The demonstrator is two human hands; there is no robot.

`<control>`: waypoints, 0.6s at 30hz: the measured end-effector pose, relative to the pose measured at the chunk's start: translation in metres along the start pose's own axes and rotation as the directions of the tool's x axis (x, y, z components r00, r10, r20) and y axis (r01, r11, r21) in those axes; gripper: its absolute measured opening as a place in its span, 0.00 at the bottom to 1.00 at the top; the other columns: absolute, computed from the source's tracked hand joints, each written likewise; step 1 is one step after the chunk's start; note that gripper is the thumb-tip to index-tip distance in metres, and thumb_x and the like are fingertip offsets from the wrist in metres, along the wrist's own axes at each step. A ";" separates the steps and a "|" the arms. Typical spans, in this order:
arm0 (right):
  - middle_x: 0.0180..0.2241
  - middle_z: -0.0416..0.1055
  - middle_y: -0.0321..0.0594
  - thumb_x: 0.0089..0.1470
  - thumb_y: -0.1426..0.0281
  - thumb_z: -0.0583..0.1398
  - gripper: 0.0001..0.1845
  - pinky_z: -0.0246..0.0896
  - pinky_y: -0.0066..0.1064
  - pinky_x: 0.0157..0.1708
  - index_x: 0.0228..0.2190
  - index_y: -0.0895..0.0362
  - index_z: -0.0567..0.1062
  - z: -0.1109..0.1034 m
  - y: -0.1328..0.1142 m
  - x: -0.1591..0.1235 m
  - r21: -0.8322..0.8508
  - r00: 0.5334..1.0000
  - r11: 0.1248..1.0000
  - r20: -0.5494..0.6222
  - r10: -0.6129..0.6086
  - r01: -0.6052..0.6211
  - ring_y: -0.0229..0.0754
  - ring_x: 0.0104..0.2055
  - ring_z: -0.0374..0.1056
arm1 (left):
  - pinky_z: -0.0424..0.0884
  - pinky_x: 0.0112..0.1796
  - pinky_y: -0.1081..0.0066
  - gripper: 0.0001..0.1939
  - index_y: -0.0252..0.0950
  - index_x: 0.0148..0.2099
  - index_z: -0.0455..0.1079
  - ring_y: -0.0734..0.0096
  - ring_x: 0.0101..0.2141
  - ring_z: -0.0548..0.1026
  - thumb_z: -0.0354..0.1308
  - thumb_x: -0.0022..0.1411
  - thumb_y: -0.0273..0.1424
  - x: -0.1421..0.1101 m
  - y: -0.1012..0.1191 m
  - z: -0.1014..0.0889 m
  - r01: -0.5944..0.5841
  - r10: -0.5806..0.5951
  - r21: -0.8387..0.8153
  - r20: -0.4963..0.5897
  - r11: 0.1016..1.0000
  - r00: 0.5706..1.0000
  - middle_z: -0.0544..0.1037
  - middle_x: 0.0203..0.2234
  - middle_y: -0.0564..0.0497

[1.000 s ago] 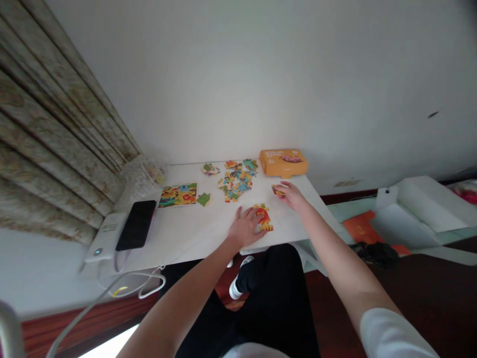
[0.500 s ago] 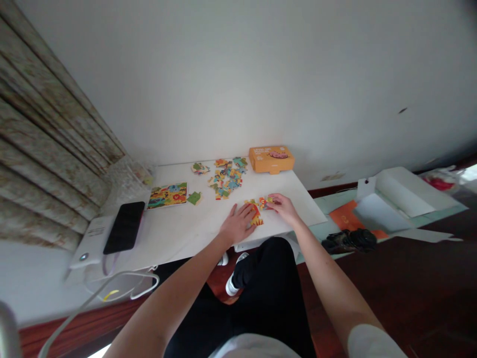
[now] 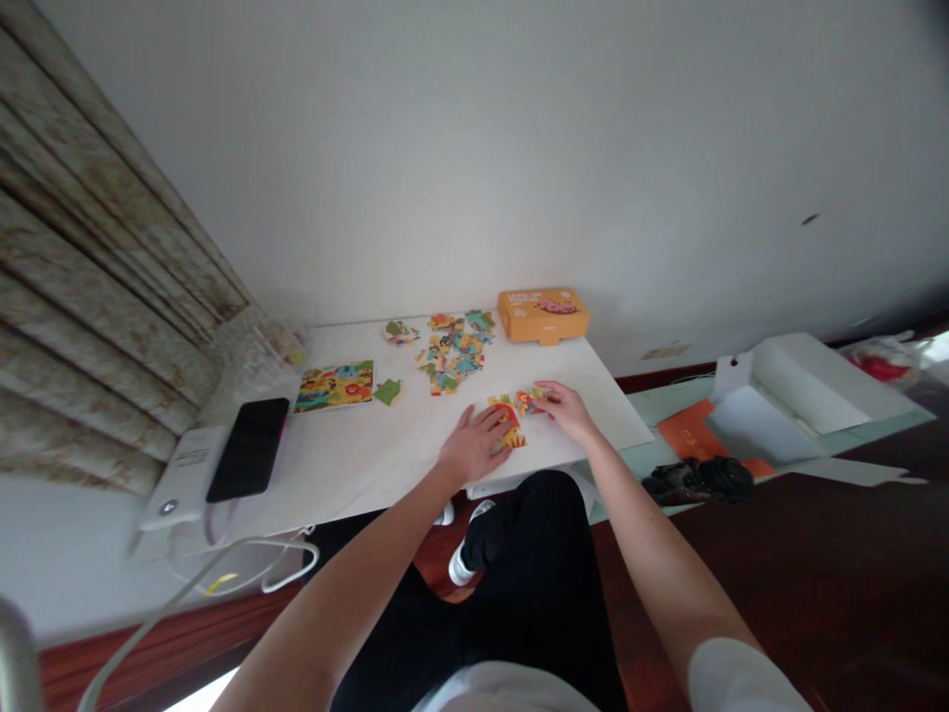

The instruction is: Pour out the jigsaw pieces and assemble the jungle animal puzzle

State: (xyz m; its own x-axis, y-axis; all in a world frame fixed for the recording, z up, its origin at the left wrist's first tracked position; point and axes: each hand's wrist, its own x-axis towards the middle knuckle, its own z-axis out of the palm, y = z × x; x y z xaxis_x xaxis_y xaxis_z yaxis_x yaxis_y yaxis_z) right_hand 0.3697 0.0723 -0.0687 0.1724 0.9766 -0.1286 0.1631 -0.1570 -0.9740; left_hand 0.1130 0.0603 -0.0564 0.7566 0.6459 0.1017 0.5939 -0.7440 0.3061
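Pinching a puzzle piece (image 3: 527, 400), right grip (image 3: 567, 408) near flat-spread left grip (image 3: 471, 450); behind, orange box (image 3: 545, 319) lettered "PUZZLES".

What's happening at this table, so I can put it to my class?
A person's left hand rests on red-and-yellow puzzle pieces near the front edge of the white table, while the right hand holds a small piece just beside them; whether they touch is too small to tell. Farther back lies a cluster of pieces, with an orange box to its right and a picture card to its left.
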 end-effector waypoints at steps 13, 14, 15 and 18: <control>0.33 0.79 0.39 0.39 0.55 0.74 0.32 0.71 0.36 0.40 0.45 0.54 0.74 0.003 0.011 -0.030 0.150 0.993 0.986 -0.107 -0.051 0.067 0.46 0.37 0.76 | 0.59 0.66 0.51 0.26 0.36 0.68 0.63 0.55 0.61 0.69 0.54 0.71 0.39 -0.005 -0.003 -0.006 0.109 -0.130 -0.112 -0.193 0.988 0.973 0.72 0.61 0.39; 0.34 0.79 0.40 0.39 0.53 0.74 0.31 0.71 0.38 0.41 0.42 0.54 0.75 0.004 0.013 -0.031 0.149 0.991 0.986 -0.120 -0.061 0.079 0.47 0.39 0.76 | 0.58 0.66 0.51 0.26 0.36 0.67 0.63 0.54 0.61 0.69 0.54 0.71 0.39 -0.006 -0.002 -0.006 0.098 -0.115 -0.099 -0.182 0.990 0.977 0.73 0.61 0.39; 0.35 0.80 0.42 0.40 0.52 0.74 0.30 0.71 0.38 0.43 0.41 0.55 0.75 0.005 0.014 -0.032 0.143 0.989 0.986 -0.131 -0.072 0.090 0.48 0.40 0.76 | 0.58 0.66 0.50 0.26 0.36 0.68 0.63 0.54 0.62 0.69 0.54 0.71 0.39 -0.007 -0.002 -0.006 0.077 -0.089 -0.081 -0.165 0.994 0.982 0.72 0.61 0.39; 0.37 0.80 0.44 0.44 0.48 0.72 0.29 0.71 0.40 0.44 0.41 0.55 0.78 0.005 0.017 -0.031 0.097 0.984 0.988 -0.142 -0.107 0.122 0.48 0.42 0.76 | 0.56 0.67 0.48 0.26 0.40 0.68 0.63 0.54 0.64 0.67 0.54 0.72 0.40 -0.008 0.000 -0.004 0.011 -0.014 -0.026 -0.115 1.000 0.993 0.70 0.64 0.42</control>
State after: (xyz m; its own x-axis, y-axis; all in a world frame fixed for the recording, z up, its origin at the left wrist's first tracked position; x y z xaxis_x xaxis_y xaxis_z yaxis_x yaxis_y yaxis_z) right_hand 0.3619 0.0400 -0.0818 0.2904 0.9569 0.0045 0.0876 -0.0219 -0.9959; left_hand 0.1061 0.0563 -0.0531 0.7117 0.6717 0.2058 0.5948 -0.7320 0.3322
